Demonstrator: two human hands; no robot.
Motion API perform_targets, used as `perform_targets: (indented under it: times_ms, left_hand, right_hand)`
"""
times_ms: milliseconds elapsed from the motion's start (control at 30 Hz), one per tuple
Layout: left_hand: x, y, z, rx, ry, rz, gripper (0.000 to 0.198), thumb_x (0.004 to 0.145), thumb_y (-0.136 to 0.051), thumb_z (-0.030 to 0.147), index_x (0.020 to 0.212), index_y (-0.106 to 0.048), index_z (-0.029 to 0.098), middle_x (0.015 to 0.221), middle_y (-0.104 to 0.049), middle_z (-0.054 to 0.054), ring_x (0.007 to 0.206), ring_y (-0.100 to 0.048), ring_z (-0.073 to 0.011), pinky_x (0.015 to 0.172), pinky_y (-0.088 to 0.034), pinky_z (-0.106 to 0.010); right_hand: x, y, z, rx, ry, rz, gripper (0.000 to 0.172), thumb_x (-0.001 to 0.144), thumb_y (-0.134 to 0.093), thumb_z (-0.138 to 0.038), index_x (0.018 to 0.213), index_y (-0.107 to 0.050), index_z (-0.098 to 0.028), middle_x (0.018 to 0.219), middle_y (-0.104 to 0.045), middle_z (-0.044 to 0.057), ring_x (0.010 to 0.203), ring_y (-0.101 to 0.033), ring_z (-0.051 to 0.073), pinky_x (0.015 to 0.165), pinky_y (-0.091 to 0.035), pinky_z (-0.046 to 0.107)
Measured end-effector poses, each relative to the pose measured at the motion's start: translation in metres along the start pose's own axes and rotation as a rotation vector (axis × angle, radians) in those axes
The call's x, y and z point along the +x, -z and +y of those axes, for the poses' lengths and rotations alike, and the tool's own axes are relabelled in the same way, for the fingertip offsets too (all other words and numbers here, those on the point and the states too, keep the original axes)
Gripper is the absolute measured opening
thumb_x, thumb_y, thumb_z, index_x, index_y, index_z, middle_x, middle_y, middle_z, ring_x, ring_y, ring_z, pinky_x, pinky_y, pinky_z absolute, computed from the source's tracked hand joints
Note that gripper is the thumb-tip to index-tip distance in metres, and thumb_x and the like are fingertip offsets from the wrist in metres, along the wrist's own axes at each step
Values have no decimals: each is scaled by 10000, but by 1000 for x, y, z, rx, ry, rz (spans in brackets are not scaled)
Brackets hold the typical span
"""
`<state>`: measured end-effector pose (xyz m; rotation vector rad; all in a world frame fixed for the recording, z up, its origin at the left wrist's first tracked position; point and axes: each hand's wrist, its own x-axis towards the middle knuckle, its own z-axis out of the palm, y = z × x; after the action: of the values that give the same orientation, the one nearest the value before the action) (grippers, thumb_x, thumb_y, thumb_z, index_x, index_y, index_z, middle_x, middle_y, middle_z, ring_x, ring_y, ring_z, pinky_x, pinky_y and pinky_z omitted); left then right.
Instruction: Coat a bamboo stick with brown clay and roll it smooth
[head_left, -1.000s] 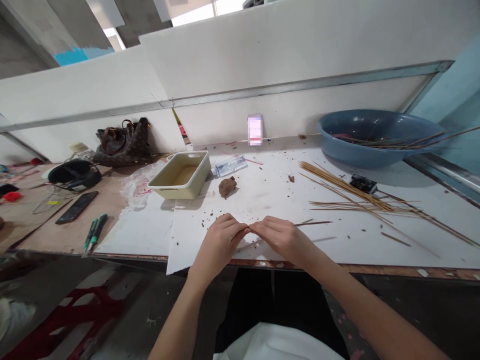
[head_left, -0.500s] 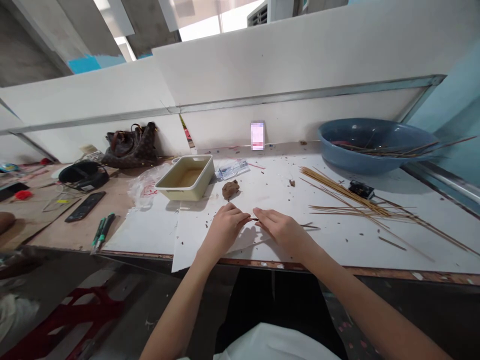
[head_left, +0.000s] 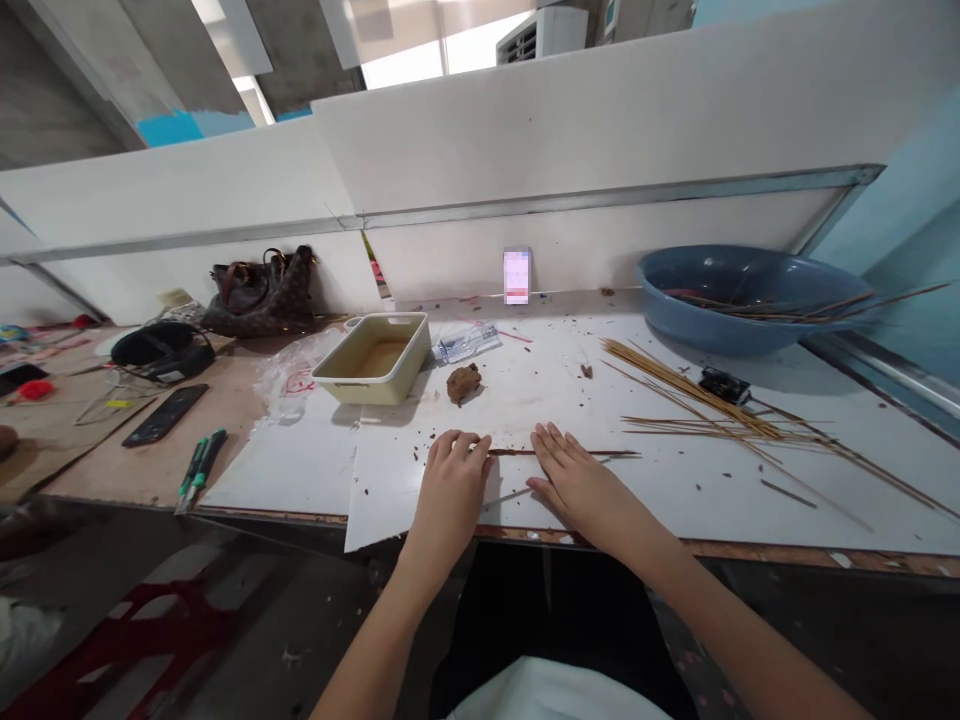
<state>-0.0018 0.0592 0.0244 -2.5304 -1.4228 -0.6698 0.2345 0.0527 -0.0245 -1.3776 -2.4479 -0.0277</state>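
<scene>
A thin brown stick (head_left: pixel 514 452) lies crosswise on the white board near the front edge, its left part looking thicker and darker, as if coated. My left hand (head_left: pixel 456 475) rests at its left end with curled fingers pinching the tip; the thumb is mostly hidden. Across the stick's middle, my right hand (head_left: pixel 574 480) lies flat, fingers stretched out and palm down. The stick's right end (head_left: pixel 619 453) sticks out beyond that hand. Just behind my left hand sits a lump of brown clay (head_left: pixel 463 383).
Behind the clay are a cream basin of brownish water (head_left: pixel 360 385) and a plastic packet (head_left: pixel 469 342). To the right lie bundled thin sticks (head_left: pixel 690 388), a small black object (head_left: pixel 724 384) and a blue tub (head_left: pixel 742 330). Green-handled tools (head_left: pixel 201 468) and a phone (head_left: pixel 165 415) lie left.
Both hands have come down onto the board and moved apart. The right hand has gone from gripping the stick to lying flat over it, and the stick now lies level.
</scene>
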Motion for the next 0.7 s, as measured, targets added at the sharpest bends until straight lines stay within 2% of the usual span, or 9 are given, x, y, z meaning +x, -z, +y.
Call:
perform_targets:
  times_ms: [100, 200, 367, 533, 700]
  left_hand:
    - [-6, -3, 9, 8, 22, 11, 354, 1087, -510, 185, 1414, -646, 174, 1374, -697, -169, 1378, -568, -377, 1145, -489, -608]
    - [-6, -14, 14, 1, 7, -33, 414, 1082, -503, 202, 1484, -598, 174, 1471, -660, -176, 1477, -517, -392, 1200, -454, -634]
    - [-8, -26, 14, -7, 20, -95, 441, 1036, -528, 163, 1470, -606, 156, 1543, -620, -161, 1521, -472, -416, 1239, -421, -628]
    - [-21, -23, 18, -34, 42, -84, 485, 1000, -502, 105, 1470, -604, 162, 1519, -631, -160, 1525, -454, -410, 1217, -437, -623]
    - [-27, -23, 25, -46, 80, -101, 505, 1000, -489, 103, 1493, -589, 147, 1547, -604, -175, 1540, -422, -419, 1207, -440, -628]
  right_hand:
    - [1, 1, -8, 12, 5, 59, 676, 1146, -409, -449, 1659, -379, -10, 1684, -407, 286, 1609, -358, 367, 1267, -419, 592]
    - [8, 1, -20, 39, -7, 82, 692, 1142, -423, -464, 1675, -355, -28, 1690, -402, 281, 1614, -351, 366, 1265, -420, 599]
    - [18, -4, -34, 76, -26, 65, 673, 1146, -401, -481, 1654, -412, -39, 1681, -419, 275, 1604, -370, 375, 1253, -428, 621]
    - [9, -2, -42, 71, -8, 78, 605, 1158, -388, -419, 1618, -472, -35, 1670, -451, 250, 1582, -417, 357, 1259, -443, 579]
    - [4, 2, -46, 78, -21, 50, 593, 1164, -363, -400, 1623, -465, -38, 1670, -455, 233, 1592, -403, 339, 1269, -431, 572]
